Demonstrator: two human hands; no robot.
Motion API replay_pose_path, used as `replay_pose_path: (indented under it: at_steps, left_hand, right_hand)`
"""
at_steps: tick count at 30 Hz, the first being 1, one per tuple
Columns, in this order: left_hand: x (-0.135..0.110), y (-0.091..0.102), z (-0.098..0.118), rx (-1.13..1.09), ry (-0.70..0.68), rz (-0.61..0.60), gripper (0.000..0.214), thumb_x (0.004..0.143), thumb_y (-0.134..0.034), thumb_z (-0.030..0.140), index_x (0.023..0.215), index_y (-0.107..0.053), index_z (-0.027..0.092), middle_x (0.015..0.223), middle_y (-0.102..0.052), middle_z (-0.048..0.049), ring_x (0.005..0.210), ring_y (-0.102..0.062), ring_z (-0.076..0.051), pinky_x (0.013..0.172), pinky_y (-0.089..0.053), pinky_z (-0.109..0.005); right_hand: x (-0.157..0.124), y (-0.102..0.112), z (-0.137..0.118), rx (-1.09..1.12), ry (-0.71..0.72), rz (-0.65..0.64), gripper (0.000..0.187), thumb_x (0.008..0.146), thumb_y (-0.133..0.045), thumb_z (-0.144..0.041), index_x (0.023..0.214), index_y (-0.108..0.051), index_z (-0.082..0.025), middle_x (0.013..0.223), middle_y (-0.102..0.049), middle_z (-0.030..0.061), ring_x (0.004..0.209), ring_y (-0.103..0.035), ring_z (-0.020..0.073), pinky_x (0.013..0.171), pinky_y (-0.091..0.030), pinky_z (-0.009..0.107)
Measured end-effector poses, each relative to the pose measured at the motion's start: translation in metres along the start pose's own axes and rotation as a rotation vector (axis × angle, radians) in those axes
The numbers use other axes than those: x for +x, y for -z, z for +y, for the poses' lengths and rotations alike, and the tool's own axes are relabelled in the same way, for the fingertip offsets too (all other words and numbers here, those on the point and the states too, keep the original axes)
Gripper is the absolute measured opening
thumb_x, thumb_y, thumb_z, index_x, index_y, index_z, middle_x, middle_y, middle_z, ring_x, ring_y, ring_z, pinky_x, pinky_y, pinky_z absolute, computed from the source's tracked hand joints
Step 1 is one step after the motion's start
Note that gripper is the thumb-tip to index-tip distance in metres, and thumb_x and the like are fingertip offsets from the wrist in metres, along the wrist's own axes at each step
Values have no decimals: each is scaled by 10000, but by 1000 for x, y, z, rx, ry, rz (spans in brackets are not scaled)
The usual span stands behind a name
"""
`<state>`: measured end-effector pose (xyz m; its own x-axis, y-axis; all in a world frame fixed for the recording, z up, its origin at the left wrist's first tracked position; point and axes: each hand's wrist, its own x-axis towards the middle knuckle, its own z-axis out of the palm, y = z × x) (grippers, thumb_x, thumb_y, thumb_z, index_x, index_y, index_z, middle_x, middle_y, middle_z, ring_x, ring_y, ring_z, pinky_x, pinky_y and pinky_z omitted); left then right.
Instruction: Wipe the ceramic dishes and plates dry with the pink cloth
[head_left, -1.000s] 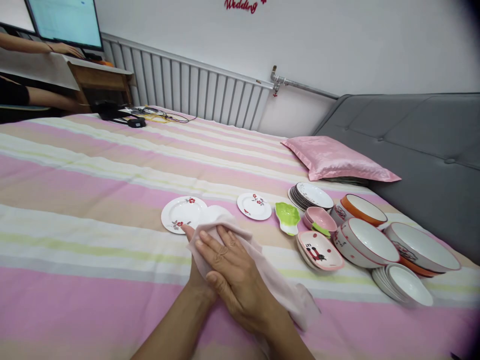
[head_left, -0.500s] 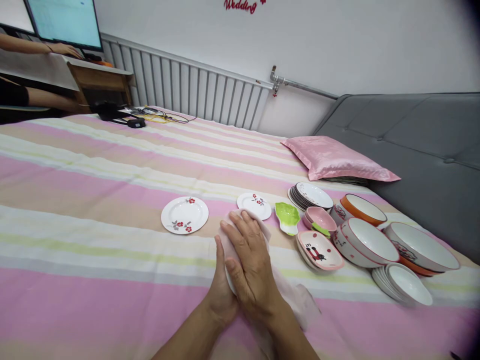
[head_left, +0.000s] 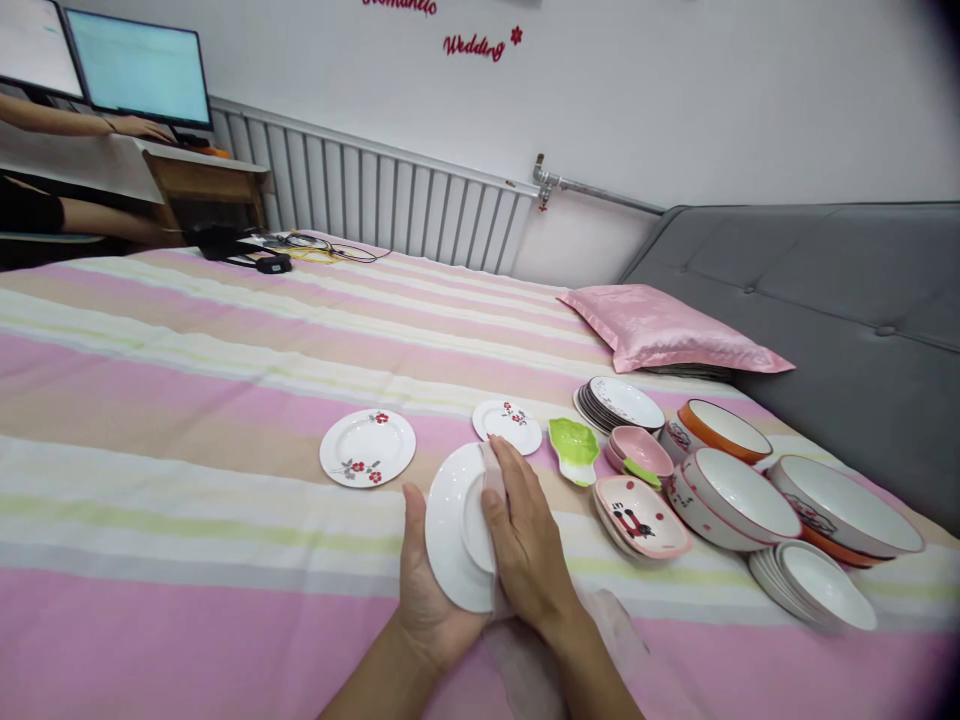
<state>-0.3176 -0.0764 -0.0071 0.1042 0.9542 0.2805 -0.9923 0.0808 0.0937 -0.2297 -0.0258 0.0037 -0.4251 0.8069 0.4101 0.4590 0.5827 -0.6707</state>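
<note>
My left hand (head_left: 426, 585) holds a white plate (head_left: 454, 530), its thumb along the left rim. The plate's underside with its raised foot ring faces me. My right hand (head_left: 531, 535) presses a thin pale cloth (head_left: 525, 665) over the plate's right half, fingers together, and the cloth trails down below onto the bed. Just beyond the hands lie two small white plates with red flowers, one flowered plate (head_left: 367, 448) to the left and another flowered plate (head_left: 508, 426) straight ahead. A green leaf-shaped dish (head_left: 574, 450) sits right of that one.
To the right stand pink bowls (head_left: 640, 450), a cat-patterned dish (head_left: 643, 515), stacked plates (head_left: 626, 402), large bowls (head_left: 739, 495) and tilted white dishes (head_left: 825, 582). A pink pillow (head_left: 671, 328) rests by the headboard (head_left: 832, 270). At far left, a person's arm (head_left: 56, 118) reaches over a desk.
My hands have parted somewhat, uncovering the plate's white underside. The cloth has shifted to the plate's right side under my right hand. The view has tilted slightly upward.
</note>
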Motion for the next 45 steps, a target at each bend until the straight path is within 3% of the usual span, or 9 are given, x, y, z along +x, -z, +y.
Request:
replay_pose_path:
  at_steps: [4, 9, 16, 21, 25, 28, 33, 38, 45]
  left_hand:
    - [3, -1, 13, -34, -70, 1, 669, 838, -276, 606, 1218, -549, 127, 1224, -576, -129, 1189, -479, -253, 1075, -217, -391]
    - [3, -1, 31, -53, -131, 60, 587, 827, -363, 574, 1160, -602, 154, 1185, -604, -135, 1134, -528, -278, 1051, -268, -433]
    - [3, -2, 51, -37, -313, 376, 482, 811, -470, 460, 1143, -610, 139, 1037, -678, -158, 1049, -586, -295, 1002, -342, -464]
    - [2, -8, 52, -16, -358, 500, 433, 806, -476, 457, 1023, -665, 134, 954, -705, -138, 983, -622, -285, 963, -394, -451]
    - [-1, -15, 39, -56, -215, 488, 431, 759, -529, 516, 904, -691, 143, 861, -719, -104, 923, -646, -267, 962, -406, -421]
    - [-1, -17, 23, -136, -112, 494, 404, 744, -551, 533, 815, -686, 158, 813, -714, -64, 989, -621, -236, 1007, -362, -367]
    - [1, -5, -1, -28, -94, 335, 477, 790, -475, 565, 1049, -656, 207, 1087, -663, -41, 1230, -435, -204, 1082, -212, -323]
    - [1, 1, -11, 157, 6, 207, 484, 844, -416, 517, 1192, -573, 221, 1328, -499, -32, 1332, -259, -205, 1108, -95, -335]
    - [-2, -4, -13, 196, 104, 211, 476, 803, -513, 473, 1172, -594, 183, 1239, -575, -96, 1257, -390, -272, 1080, -194, -392]
  right_hand:
    - [-1, -7, 6, 64, -18, -25, 542, 918, -352, -392, 1413, -205, -230, 1472, -241, 46, 1348, -207, 223, 1086, -246, 479]
    - [-4, -12, 3, -1, 113, -87, 576, 913, -373, -388, 1425, -163, -228, 1489, -192, 38, 1368, -143, 233, 1098, -213, 495]
    - [-5, -14, -9, -147, 334, -228, 575, 913, -365, -383, 1423, -178, -196, 1498, -153, 40, 1378, -67, 242, 1110, -160, 501]
    - [-7, -23, -13, -221, 477, -232, 526, 922, -345, -320, 1415, -206, -204, 1475, -236, 27, 1374, -102, 240, 1099, -163, 520]
    - [-7, -24, -17, -228, 520, -234, 491, 923, -336, -268, 1403, -245, -215, 1458, -282, 3, 1367, -147, 220, 1100, -189, 490]
    - [-8, -21, -22, -208, 524, -237, 492, 923, -338, -253, 1405, -242, -221, 1470, -250, -2, 1366, -156, 206, 1111, -172, 456]
    - [-9, -11, -23, -114, 446, -200, 537, 930, -307, -251, 1434, -122, -241, 1499, -155, -19, 1379, -63, 225, 1117, -129, 456]
    - [-7, -3, -17, -38, 354, -116, 494, 936, -243, -241, 1421, -163, -288, 1501, -131, -54, 1380, -36, 225, 1116, -55, 486]
    - [-3, 3, -14, -12, 249, -39, 457, 932, -232, -245, 1383, -264, -314, 1486, -183, -57, 1376, -70, 212, 1100, -77, 500]
